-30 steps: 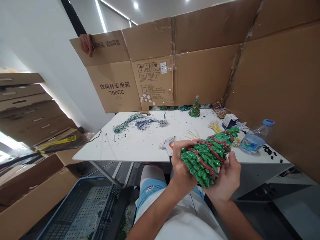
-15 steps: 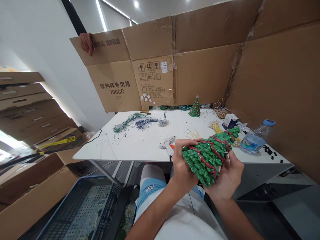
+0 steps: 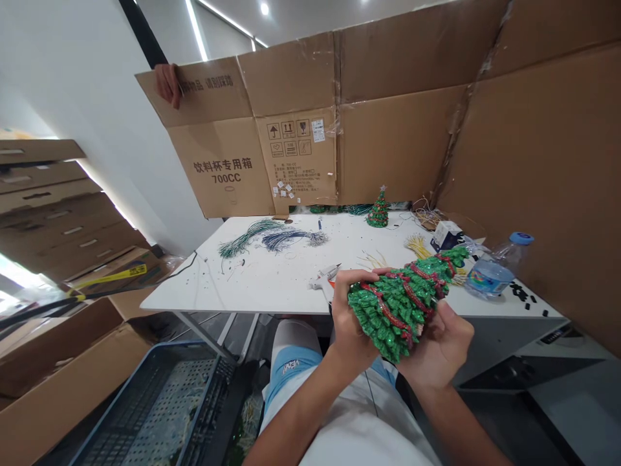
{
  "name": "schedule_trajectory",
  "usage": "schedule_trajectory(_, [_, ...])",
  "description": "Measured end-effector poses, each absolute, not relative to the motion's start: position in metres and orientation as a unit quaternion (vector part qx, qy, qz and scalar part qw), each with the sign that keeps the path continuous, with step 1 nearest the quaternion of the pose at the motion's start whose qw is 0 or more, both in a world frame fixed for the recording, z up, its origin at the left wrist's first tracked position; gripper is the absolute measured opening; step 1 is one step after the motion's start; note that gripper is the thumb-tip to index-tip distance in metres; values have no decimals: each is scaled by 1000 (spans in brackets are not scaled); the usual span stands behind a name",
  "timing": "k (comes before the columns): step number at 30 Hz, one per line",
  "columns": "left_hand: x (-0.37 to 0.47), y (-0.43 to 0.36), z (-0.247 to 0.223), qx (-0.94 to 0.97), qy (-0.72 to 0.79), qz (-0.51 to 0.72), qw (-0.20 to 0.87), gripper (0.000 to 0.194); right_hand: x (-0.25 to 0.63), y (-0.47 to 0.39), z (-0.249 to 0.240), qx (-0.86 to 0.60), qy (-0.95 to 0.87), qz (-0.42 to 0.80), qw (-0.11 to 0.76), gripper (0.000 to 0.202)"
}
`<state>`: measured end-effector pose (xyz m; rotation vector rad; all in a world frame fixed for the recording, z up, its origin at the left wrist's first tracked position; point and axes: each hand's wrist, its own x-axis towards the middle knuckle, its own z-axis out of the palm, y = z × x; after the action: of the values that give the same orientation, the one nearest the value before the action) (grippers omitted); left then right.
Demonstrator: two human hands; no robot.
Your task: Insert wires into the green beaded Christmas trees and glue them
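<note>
A glittery green Christmas tree figurine point(image 3: 400, 301) with a red garland lies tilted above the table's front edge, its tip pointing up and right. My left hand point(image 3: 350, 320) is closed round the wide base end. My right hand point(image 3: 440, 346) grips the lower right side, thumb up near the garland; the fingers beneath are partly hidden. Just left of my left hand, a glue gun point(image 3: 323, 279) rests on the white table point(image 3: 281, 281). Some yellow wires point(image 3: 374, 260) stick up behind the tree.
A small decorated tree point(image 3: 378, 208) stands at the back. Green wires point(image 3: 248, 238) and dark blue wires point(image 3: 287, 240) lie left. A water bottle point(image 3: 492, 275) and a small box point(image 3: 446, 234) are right. Cardboard point(image 3: 388, 142) walls the table; another person's hand point(image 3: 167, 84) holds its top-left edge. A blue crate point(image 3: 160, 346) sits lower left.
The Christmas tree figurine has shifted slightly left and turned a little in my hands. My right thumb has moved slightly left along its side. Both hands keep hold.
</note>
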<state>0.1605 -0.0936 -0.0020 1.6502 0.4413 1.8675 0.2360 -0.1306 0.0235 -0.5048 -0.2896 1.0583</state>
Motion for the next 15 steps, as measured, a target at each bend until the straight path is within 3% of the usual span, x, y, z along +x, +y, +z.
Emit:
schedule_trajectory(5, [161,-94,0,614,179,705,307,24,239,-130,20,-235,-162,506,814,45])
schedule_trajectory(15, [160,-94,-1,636,168,701,277,23,234,-131,27,-236,-175,478,828,58])
